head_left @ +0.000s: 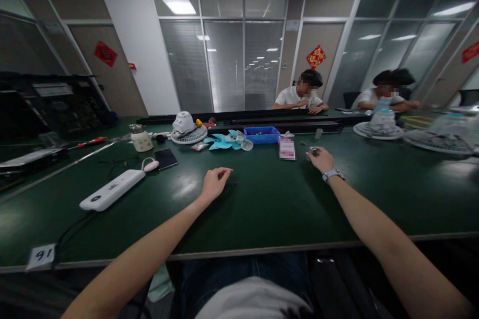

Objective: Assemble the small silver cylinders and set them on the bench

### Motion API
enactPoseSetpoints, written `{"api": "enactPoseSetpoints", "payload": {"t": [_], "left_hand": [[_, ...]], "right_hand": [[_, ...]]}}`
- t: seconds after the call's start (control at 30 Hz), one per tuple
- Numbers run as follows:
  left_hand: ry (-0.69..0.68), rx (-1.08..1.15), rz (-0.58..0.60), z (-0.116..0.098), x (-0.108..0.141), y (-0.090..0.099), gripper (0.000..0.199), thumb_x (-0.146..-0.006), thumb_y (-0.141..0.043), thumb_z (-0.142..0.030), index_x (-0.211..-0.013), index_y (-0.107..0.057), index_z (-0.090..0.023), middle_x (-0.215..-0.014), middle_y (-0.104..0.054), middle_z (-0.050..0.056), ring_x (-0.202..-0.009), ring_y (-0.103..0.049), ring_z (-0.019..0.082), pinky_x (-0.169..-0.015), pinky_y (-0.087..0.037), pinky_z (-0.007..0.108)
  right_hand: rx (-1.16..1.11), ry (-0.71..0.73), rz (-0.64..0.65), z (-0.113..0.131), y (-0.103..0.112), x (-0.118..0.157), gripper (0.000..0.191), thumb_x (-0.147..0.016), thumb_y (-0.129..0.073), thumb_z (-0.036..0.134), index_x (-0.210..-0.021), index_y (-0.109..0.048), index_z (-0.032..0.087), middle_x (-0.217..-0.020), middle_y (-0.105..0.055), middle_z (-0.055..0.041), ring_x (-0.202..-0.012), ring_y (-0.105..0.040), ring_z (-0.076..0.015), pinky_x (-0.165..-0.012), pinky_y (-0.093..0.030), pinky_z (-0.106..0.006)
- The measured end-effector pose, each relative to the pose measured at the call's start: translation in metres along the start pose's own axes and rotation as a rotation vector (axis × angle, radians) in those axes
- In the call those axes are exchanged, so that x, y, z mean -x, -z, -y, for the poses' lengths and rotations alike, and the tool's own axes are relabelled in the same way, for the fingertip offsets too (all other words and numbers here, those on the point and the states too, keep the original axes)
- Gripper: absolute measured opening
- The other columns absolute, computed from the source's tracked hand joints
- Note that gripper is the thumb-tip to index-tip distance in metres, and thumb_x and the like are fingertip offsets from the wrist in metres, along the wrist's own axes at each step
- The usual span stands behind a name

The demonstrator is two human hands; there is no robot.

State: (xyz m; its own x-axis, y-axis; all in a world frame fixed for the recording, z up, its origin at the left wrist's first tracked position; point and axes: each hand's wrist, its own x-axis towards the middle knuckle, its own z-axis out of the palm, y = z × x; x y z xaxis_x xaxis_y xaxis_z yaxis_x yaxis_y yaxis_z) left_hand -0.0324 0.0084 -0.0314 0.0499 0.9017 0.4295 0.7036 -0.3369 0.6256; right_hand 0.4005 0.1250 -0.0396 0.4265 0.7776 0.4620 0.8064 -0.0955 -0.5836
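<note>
My left hand (pixel 217 182) is over the middle of the green table (pixel 262 209), its thumb and index finger pinched together; whatever they may hold is too small to name. My right hand (pixel 322 160), with a watch at the wrist, has its fingers closed on a small metallic part (pixel 313 150) at the right of the middle. Left of that hand lies a pink and white packet (pixel 287 148). Behind it stands a blue tray (pixel 262 134) with small items inside. Light-blue fan blades (pixel 224 140) rest to the left of the tray.
A white fan part (pixel 185 124) sits on a round grille. To the left are a patterned jar (pixel 141 138), a dark phone (pixel 166 158) and a white power strip (pixel 112 190) with its cable. Two people sit across the table at the right, near more fan parts (pixel 378 128).
</note>
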Motion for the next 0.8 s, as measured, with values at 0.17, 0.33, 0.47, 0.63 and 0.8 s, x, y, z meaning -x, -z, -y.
{"api": "enactPoseSetpoints", "payload": {"t": [0.17, 0.33, 0.47, 0.63, 0.8], "left_hand": [[0.01, 0.023, -0.046, 0.003, -0.001, -0.001, 0.031, -0.092, -0.049, -0.038, -0.102, -0.073, -0.02, -0.091, -0.074, 0.005, -0.08, -0.062, 0.021, -0.074, -0.047, 0.032], [0.044, 0.041, -0.138, 0.01, -0.004, -0.003, 0.031, -0.092, -0.05, -0.039, -0.105, -0.069, -0.019, -0.087, -0.071, 0.007, -0.08, -0.062, 0.021, -0.075, -0.047, 0.033], [0.076, 0.046, -0.16, 0.012, -0.004, -0.004, 0.029, -0.091, -0.051, -0.038, -0.105, -0.067, -0.018, -0.086, -0.07, 0.007, -0.08, -0.062, 0.021, -0.075, -0.048, 0.034], [0.062, 0.055, -0.164, 0.013, -0.003, -0.005, 0.026, -0.091, -0.051, -0.037, -0.103, -0.066, -0.019, -0.088, -0.069, 0.006, -0.081, -0.063, 0.021, -0.075, -0.049, 0.033], [0.081, 0.056, -0.154, 0.012, -0.004, -0.007, 0.025, -0.09, -0.052, -0.036, -0.099, -0.066, -0.018, -0.085, -0.069, 0.006, -0.079, -0.063, 0.02, -0.074, -0.048, 0.032]], "right_hand": [[0.03, 0.121, -0.125, 0.026, 0.004, 0.011, 0.069, -0.078, -0.065, 0.04, -0.138, -0.044, 0.013, -0.132, -0.058, -0.0206, -0.119, -0.055, -0.0329, -0.097, -0.041, -0.047], [-0.17, 0.627, 0.056, 0.115, 0.011, 0.091, 0.059, -0.089, -0.055, 0.046, -0.142, -0.044, 0.023, -0.153, -0.036, -0.014, -0.137, -0.037, -0.0322, -0.11, -0.027, -0.053], [-0.307, 1.012, 0.558, 0.169, 0.006, 0.171, 0.049, -0.09, -0.055, 0.051, -0.136, -0.053, 0.033, -0.155, -0.035, -0.0061, -0.142, -0.031, -0.0285, -0.116, -0.019, -0.052], [-0.245, 1.061, 0.728, 0.183, -0.005, 0.196, 0.037, -0.096, -0.049, 0.043, -0.129, -0.061, 0.03, -0.142, -0.053, -0.0062, -0.14, -0.036, -0.0265, -0.113, -0.023, -0.053], [-0.244, 1.082, 0.656, 0.181, -0.009, 0.188, 0.022, -0.094, -0.055, 0.028, -0.109, -0.072, 0.029, -0.118, -0.071, -0.0029, -0.124, -0.056, -0.0234, -0.104, -0.033, -0.046]]}}
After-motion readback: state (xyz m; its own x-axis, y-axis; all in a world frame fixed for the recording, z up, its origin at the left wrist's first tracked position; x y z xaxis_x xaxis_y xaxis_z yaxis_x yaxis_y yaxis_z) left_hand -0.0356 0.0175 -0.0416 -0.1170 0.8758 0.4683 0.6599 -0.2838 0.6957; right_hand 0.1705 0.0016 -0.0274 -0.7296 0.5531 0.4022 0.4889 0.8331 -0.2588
